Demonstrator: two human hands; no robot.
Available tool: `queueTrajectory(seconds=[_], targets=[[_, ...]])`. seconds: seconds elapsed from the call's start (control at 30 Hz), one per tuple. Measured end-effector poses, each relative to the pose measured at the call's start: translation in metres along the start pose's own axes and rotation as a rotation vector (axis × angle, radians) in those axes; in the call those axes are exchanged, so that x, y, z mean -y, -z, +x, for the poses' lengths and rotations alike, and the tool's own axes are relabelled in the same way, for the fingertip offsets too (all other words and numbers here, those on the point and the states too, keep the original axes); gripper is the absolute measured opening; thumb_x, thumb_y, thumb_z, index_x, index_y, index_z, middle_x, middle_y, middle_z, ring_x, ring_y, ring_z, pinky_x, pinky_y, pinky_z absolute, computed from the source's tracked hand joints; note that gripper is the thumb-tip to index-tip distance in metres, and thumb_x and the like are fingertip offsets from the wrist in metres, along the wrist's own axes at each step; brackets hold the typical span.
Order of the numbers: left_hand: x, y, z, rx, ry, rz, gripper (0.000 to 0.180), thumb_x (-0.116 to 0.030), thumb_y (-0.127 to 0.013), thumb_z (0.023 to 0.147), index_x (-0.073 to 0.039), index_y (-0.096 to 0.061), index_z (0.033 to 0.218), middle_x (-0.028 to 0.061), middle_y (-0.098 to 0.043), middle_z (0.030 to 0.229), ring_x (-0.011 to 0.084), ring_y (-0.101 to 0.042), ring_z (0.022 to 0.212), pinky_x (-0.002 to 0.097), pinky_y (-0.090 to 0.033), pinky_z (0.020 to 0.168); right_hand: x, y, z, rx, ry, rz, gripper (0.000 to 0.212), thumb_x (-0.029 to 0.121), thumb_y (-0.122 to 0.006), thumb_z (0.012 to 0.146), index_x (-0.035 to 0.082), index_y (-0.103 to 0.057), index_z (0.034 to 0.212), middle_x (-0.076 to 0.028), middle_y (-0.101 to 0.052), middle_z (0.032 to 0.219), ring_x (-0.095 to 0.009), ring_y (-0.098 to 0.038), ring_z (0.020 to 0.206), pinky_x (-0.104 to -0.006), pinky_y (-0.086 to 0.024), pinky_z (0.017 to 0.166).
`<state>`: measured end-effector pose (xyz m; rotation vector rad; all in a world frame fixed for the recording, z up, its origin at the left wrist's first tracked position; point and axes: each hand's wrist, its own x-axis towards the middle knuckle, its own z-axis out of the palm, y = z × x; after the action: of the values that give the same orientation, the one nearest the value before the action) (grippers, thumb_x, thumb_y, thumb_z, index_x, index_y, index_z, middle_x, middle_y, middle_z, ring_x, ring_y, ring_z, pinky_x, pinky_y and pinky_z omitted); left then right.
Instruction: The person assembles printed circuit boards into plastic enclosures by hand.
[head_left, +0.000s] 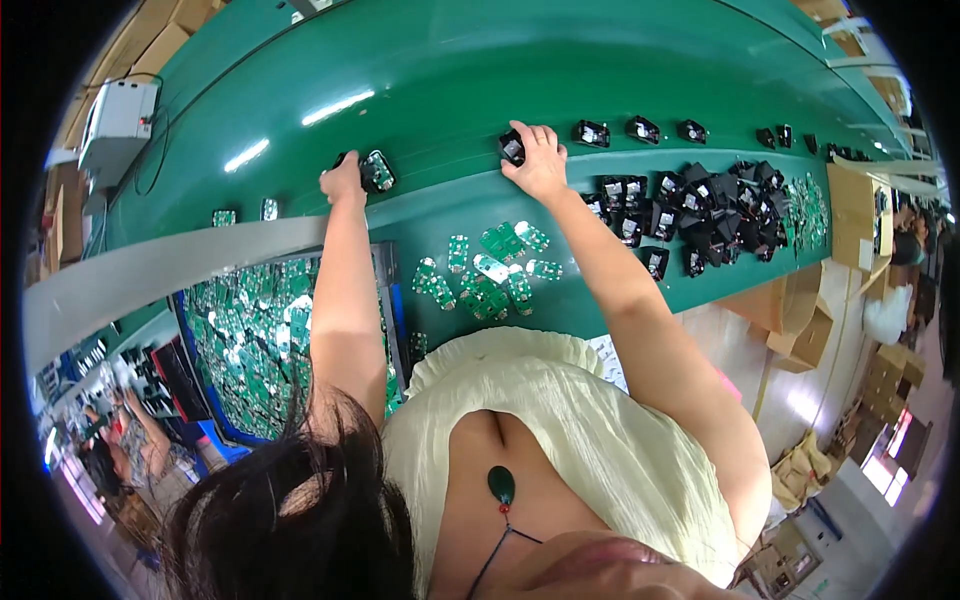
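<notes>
Far out on the green bench, my left hand (343, 180) is closed at a black plastic housing (368, 174). A small green circuit board (381, 170) shows at its right side; the fingertips are partly hidden. My right hand (540, 168) grips another open black housing (511, 149) between thumb and fingers, at the edge of the darker strip. Loose green circuit boards (490, 297) lie in a small spread between my forearms. To the right of my right hand stands a row of black housings (592, 133) along the strip.
A blue-edged tray (391, 300) full of green boards sits at my left, below a pale curved bar (180, 262). Black housings (715, 205) are heaped at the right, with more boards (806, 212) beyond. Cardboard boxes (850, 215) stand at the bench's right end.
</notes>
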<state>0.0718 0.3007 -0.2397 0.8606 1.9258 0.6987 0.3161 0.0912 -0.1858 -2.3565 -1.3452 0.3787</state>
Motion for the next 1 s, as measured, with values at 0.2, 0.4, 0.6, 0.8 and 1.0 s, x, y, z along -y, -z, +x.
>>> queueTrajectory(seconds=[0.2, 0.4, 0.6, 0.8, 1.0], targets=[[-0.002, 0.017, -0.016, 0.019, -0.208, 0.315, 0.068, -0.027, -0.071, 0.06, -0.003, -0.039, 0.114, 0.0185, -0.054, 0.107, 0.0304, -0.054, 0.099, 0.0384, -0.041, 0.087, -0.01, 0.003, 0.002, 0.055, 0.012, -0.031, 0.07, 0.027, -0.069, 0.062, 0.022, -0.036, 0.123, -0.007, -0.035, 0.126, -0.027, -0.025, 0.123, -0.061, -0.027, 0.091], [-0.031, 0.007, -0.036, -0.2, -0.226, 0.659, 0.061, -0.024, -0.067, 0.063, -0.007, -0.033, 0.11, 0.0202, -0.053, 0.107, 0.037, -0.051, 0.101, 0.0415, -0.044, 0.085, -0.02, 0.012, -0.002, 0.079, -0.093, -0.137, 0.069, 0.022, -0.069, 0.062, 0.023, -0.037, 0.123, -0.006, -0.035, 0.126, -0.026, -0.022, 0.126, -0.058, -0.032, 0.088], [-0.03, 0.021, -0.061, -0.489, -0.564, 0.39, 0.048, -0.018, -0.068, 0.063, 0.001, -0.046, 0.101, 0.0208, -0.056, 0.095, 0.0362, -0.057, 0.086, 0.0424, -0.047, 0.077, -0.031, 0.036, -0.014, -0.147, 0.125, 0.089, 0.066, 0.017, -0.068, 0.057, 0.023, -0.044, 0.118, -0.006, -0.042, 0.115, -0.026, -0.03, 0.122, -0.0479, -0.036, 0.085], [-0.015, -0.035, -0.167, 0.491, -0.774, -0.154, 0.04, -0.007, -0.066, 0.071, 0.001, -0.043, 0.103, 0.0091, -0.052, 0.093, 0.0149, -0.052, 0.079, 0.0288, -0.045, 0.074, -0.06, 0.09, -0.059, -0.407, -0.072, 0.05, 0.065, 0.014, -0.068, 0.057, 0.021, -0.045, 0.118, -0.006, -0.042, 0.117, -0.027, -0.03, 0.122, -0.0467, -0.033, 0.086], [0.006, -0.129, -0.327, 0.999, -0.736, 0.134, 0.049, -0.011, -0.068, 0.066, -0.004, -0.044, 0.107, 0.0142, -0.056, 0.094, 0.0237, -0.057, 0.081, 0.0308, -0.045, 0.076, -0.136, 0.136, -0.102, -0.552, -0.264, -0.133, 0.066, 0.014, -0.066, 0.058, 0.021, -0.045, 0.12, -0.005, -0.045, 0.117, -0.027, -0.033, 0.121, -0.0444, -0.037, 0.086]])
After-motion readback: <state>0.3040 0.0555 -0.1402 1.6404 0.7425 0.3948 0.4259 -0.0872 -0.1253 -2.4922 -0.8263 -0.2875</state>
